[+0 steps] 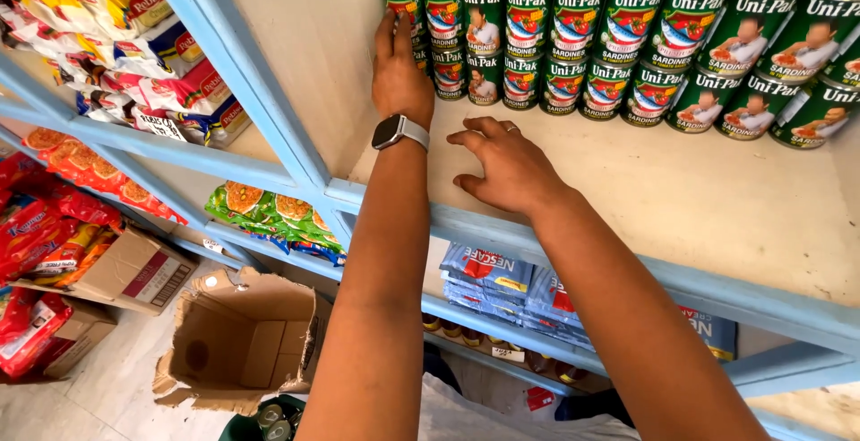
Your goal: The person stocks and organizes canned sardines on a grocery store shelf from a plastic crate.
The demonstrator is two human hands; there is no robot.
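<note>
Green tins (573, 38) with red and blue labels stand in two stacked rows along the back of a pale shelf board (681, 199). My left hand (399, 74), with a watch on the wrist, reaches to the leftmost stack of tins (403, 2) and its fingers lie against it. My right hand (506, 165) rests palm down on the bare shelf board, fingers spread, a ring on one finger, holding nothing. Whether the left hand grips a tin I cannot tell.
A light blue shelf frame (269, 110) divides the compartments. Packets of snacks (134, 56) fill the left shelves, green packets (269, 217) and blue sachets (511, 289) lie below. An open cardboard box (242, 342) sits on the floor, more tins (273, 419) beneath me.
</note>
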